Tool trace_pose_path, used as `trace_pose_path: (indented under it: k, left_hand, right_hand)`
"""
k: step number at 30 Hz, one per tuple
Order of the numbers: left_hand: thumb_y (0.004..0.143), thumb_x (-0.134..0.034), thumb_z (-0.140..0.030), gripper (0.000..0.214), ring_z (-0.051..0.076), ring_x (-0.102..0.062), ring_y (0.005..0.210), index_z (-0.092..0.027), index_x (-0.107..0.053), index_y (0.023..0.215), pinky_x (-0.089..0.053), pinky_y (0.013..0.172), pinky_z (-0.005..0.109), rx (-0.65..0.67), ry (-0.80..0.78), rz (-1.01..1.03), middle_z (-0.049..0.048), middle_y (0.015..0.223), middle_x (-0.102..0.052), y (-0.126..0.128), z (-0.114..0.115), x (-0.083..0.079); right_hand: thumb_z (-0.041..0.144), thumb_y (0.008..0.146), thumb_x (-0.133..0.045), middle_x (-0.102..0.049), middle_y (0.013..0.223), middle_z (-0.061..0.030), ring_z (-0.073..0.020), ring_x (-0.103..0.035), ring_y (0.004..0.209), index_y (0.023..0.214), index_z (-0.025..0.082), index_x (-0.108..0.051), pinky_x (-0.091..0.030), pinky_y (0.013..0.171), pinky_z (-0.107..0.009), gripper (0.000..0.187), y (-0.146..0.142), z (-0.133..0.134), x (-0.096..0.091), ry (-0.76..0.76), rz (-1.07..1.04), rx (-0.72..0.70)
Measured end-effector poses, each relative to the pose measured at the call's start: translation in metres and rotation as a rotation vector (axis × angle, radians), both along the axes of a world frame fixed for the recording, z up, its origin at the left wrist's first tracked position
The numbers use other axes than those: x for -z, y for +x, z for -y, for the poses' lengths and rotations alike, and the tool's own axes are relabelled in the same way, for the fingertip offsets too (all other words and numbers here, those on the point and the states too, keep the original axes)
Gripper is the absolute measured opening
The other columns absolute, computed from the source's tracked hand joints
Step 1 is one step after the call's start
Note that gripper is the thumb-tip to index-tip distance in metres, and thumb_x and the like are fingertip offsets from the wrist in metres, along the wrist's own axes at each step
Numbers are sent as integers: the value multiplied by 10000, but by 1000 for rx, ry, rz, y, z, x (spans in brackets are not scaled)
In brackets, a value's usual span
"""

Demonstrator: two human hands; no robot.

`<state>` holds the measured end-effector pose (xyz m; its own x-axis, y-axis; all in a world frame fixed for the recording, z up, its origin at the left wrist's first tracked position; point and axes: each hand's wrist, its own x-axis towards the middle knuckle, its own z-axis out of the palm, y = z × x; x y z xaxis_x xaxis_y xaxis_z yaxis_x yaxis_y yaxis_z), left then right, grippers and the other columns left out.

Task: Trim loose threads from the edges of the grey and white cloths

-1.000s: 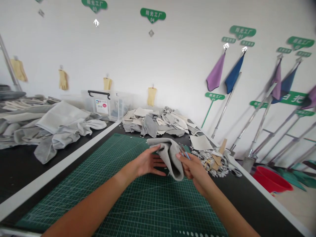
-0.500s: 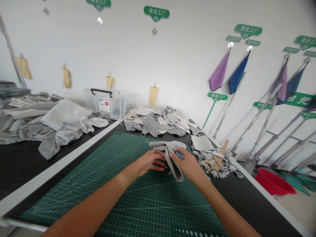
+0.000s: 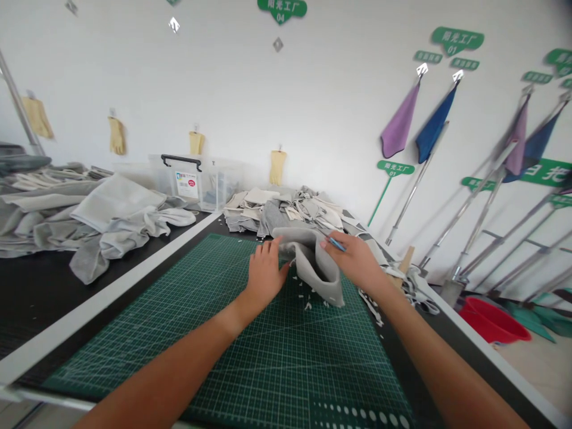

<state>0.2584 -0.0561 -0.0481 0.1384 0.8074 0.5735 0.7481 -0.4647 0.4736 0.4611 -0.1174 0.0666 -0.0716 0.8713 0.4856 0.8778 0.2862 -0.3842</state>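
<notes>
A grey, soft fabric piece (image 3: 308, 268) is held up above the green cutting mat (image 3: 214, 333), its folds curved open like a loop. My left hand (image 3: 264, 268) closes on its left edge, thumb toward me and fingers on the far side. On the other side, my right hand (image 3: 357, 262) pinches the fabric's upper right edge. That same hand also holds a slim blue tool (image 3: 336, 243), whose exact kind I cannot make out. Small white scraps (image 3: 308, 305) lie on the mat beneath the fabric.
Behind the mat is a heap of grey and cream fabric pieces (image 3: 286, 211). More grey cloth (image 3: 116, 205) is piled at the left, near a clear plastic box (image 3: 187, 186). Scraps and a tan strip (image 3: 406, 260) lie at right; a red basin (image 3: 494, 322) stands beyond the table edge.
The fabric has risen slightly and its folds have spread apart. My left hand has moved up onto its left edge. My right hand, with the blue tool, has shifted up and right.
</notes>
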Motion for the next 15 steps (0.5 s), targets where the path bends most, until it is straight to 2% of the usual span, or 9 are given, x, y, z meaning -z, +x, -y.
trace_pose_path:
  k: [3, 6, 9, 12, 15]
  left_hand:
    - [866, -653, -239, 426, 305, -532, 1186, -232, -558, 1281, -445, 983, 424, 103, 27, -83, 117, 1287, -590, -1, -9, -11]
    - [898, -586, -166, 285, 263, -594, 1085, -218, -600, 1178, -475, 928, 370, 226, 33, -76, 91, 1173, -649, -6, -17, -19]
    - [976, -460, -162, 259, 260, -613, 1041, -211, -597, 1190, -472, 919, 374, 179, 157, -56, 93, 1108, -670, -15, -21, -31]
    - [998, -389, -157, 337, 293, -574, 1107, -192, -572, 1278, -442, 976, 429, 48, 324, -79, 124, 1142, -647, -26, -33, -39]
    - [957, -419, -112, 299, 272, -590, 1011, -185, -639, 1146, -478, 906, 397, 148, 284, -202, 108, 1037, -647, -36, -51, -39]
  right_hand:
    - [457, 931, -517, -574, 671, 12, -165, -519, 656, 750, 201, -576, -323, 605, -272, 319, 1, 2, -18, 8, -9, -43]
    - [457, 922, -531, -559, 662, 15, -153, -492, 643, 742, 196, -581, -316, 598, -271, 321, 7, 3, -28, 21, -11, -36]
    - [456, 892, -570, -531, 629, 16, -143, -468, 617, 700, 191, -557, -309, 581, -270, 328, 22, -2, -31, 65, -83, 45]
    - [470, 846, -618, -469, 564, 28, -123, -404, 530, 710, 194, -556, -270, 509, -265, 314, 42, -13, -27, 97, -323, 110]
    - [473, 813, -658, -360, 514, 67, -92, -287, 433, 768, 208, -539, -180, 423, -252, 294, 57, -24, -20, 104, -639, 94]
